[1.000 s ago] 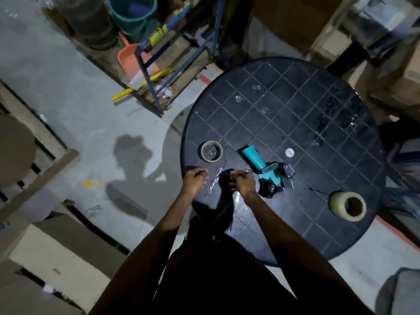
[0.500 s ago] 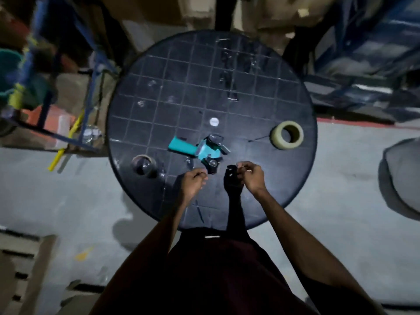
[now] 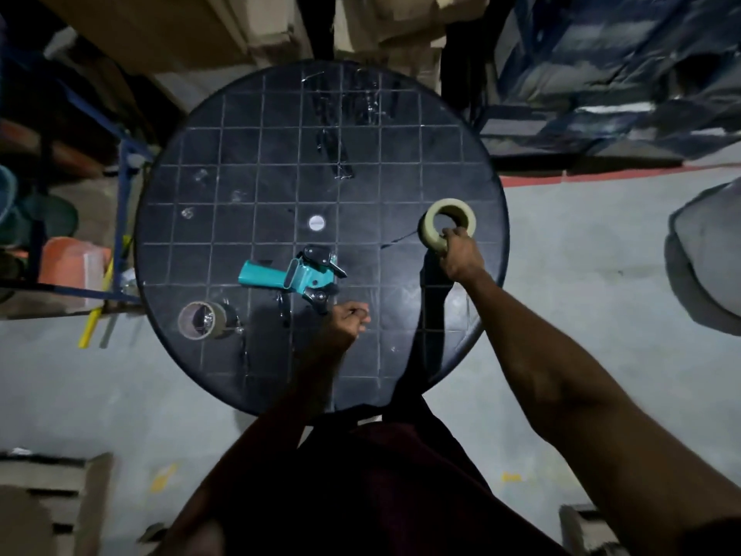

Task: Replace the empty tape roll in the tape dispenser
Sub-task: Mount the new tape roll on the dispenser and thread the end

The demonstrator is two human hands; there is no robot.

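A teal tape dispenser [image 3: 290,274] lies on its side near the middle of the round black table [image 3: 248,186], its roll holder bare. The empty cardboard core [image 3: 200,319] sits at the table's near left. A full pale tape roll [image 3: 448,223] rests at the right edge; my right hand [image 3: 458,254] grips its near rim, fingers hooked into the hole. My left hand [image 3: 344,322] hovers just below the dispenser's black roller end, fingers curled; whether it pinches a scrap of tape I cannot tell.
A small white disc [image 3: 316,223] lies at the table centre, and strips of clear tape [image 3: 341,114] stick to the far side. A blue metal frame [image 3: 120,218] stands left of the table; cardboard boxes [image 3: 168,26] are behind it.
My right hand has left the spot in front of me and reached right onto the full tape roll. The left hand stays near the dispenser. My head has turned, shifting the view.
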